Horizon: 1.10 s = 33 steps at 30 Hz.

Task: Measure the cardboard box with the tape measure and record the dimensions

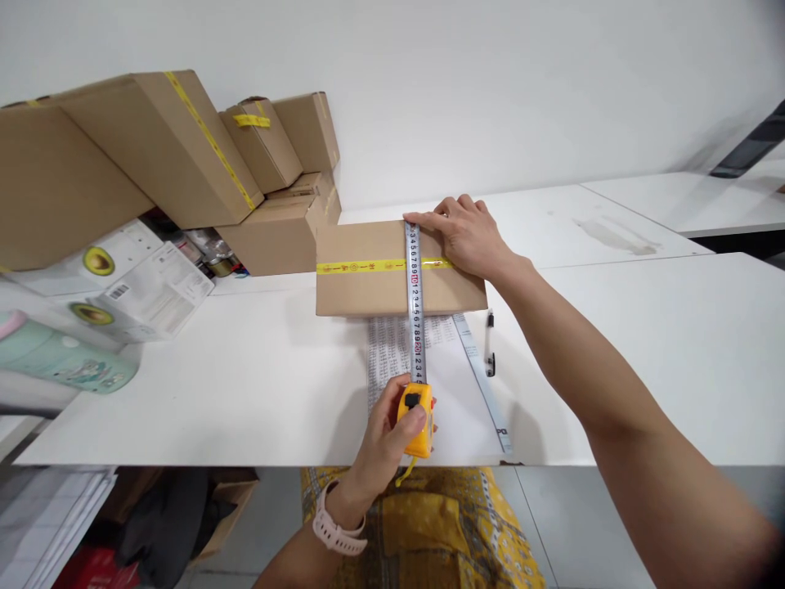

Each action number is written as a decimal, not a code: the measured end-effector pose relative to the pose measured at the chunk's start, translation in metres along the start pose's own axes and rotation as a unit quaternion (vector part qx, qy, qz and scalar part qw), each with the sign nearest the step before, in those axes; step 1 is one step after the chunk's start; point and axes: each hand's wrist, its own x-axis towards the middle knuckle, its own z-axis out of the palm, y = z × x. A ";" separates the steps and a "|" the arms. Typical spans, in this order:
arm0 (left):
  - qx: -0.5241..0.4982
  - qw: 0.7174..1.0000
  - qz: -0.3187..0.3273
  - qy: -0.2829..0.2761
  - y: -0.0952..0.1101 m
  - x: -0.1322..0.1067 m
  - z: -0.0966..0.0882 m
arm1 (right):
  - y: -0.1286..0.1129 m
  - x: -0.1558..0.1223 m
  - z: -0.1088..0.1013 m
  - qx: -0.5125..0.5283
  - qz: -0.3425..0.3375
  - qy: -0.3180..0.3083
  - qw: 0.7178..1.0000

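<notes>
A closed cardboard box (361, 293) with a strip of yellow printed tape sits on the white table in front of me. My left hand (392, 429) is wrapped round the yellow case of a tape measure (419, 438), the thumb on its front below the black button. The metal blade runs away from me across the box top. At the far edge of the box, my right hand (469, 233) presses the blade's end down with a fingertip, its other fingers resting over the box. Under the box lies a printed sheet (386, 360), partly covered.
A black and clear pen (490, 343) lies right of the paper. Several cardboard boxes (184, 155) are stacked at the back left, beside white cartons with avocado pictures (141, 286). A green bottle (67, 356) is at the left edge.
</notes>
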 end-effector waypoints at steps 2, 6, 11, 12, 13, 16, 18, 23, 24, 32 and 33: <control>0.004 1.000 0.008 0.001 -0.002 0.001 0.000 | 0.000 -0.001 0.001 -0.011 -0.003 0.007 1.000; 0.000 1.000 0.021 -0.002 -0.007 -0.008 -0.002 | -0.006 -0.007 0.000 -0.033 0.017 0.038 0.999; -0.018 0.996 0.077 0.041 -0.010 -0.043 -0.014 | -0.034 -0.044 -0.006 -0.061 0.049 0.102 0.992; -0.011 0.995 0.086 0.054 -0.010 -0.050 -0.018 | -0.041 -0.058 -0.006 -0.063 0.043 0.115 0.990; -0.001 0.993 0.093 0.068 -0.010 -0.057 -0.023 | -0.050 -0.074 -0.006 -0.064 0.035 0.129 0.989; 0.052 0.991 0.101 0.077 -0.013 -0.073 -0.038 | -0.073 -0.124 -0.004 -0.059 -0.024 0.166 0.984; 0.101 0.991 0.083 0.043 -0.018 -0.081 -0.046 | -0.084 -0.151 -0.006 -0.044 -0.056 0.157 0.985; 0.255 0.965 0.002 -0.068 -0.029 -0.091 -0.051 | -0.086 -0.174 -0.039 0.198 0.108 0.158 0.961; 0.284 0.955 -0.006 -0.087 -0.029 -0.092 -0.049 | -0.084 -0.173 -0.049 0.268 0.148 0.158 0.939; 0.356 0.930 0.014 -0.088 -0.031 -0.090 -0.035 | -0.096 -0.185 -0.086 0.573 0.220 0.118 0.781; 0.343 0.937 0.032 -0.067 -0.033 -0.090 -0.036 | -0.104 -0.190 -0.084 0.581 0.201 0.100 0.782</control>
